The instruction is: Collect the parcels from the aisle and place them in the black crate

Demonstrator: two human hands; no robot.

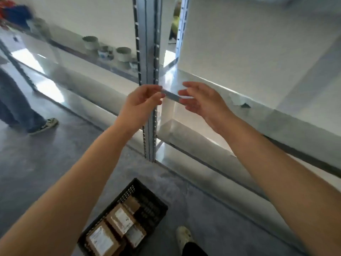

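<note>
The parcels [120, 218] are brown boxes with white labels. About four of them lie close together in the black crate [151, 209], which sits on the grey floor [46, 163] at the bottom of the view, just beside the person's own foot [184, 237]. So part of the job looks done, because these boxes are already inside. There is room in the crate at its far end. Up higher, both hands are lifted in front of the metal shelf post [149, 52]. The left hand [142, 104] has its fingers curled and pinches one end of a thin grey strip [171, 96]. It is too blurry to tell if the strip is a flat parcel or something else. The right hand [201, 102] is loose, with its fingers mostly straight, right by the other end of the strip, and I cannot tell if it touches it. The shelves near the hands look bare, and no other parcel shows on them. Farther left, some tape rolls [123, 53] stand on a shelf. Another person's leg [14, 108] and shoe [46, 125] are well apart, at the left edge. If the strip is a parcel, it has yet to go down into the crate.
</note>
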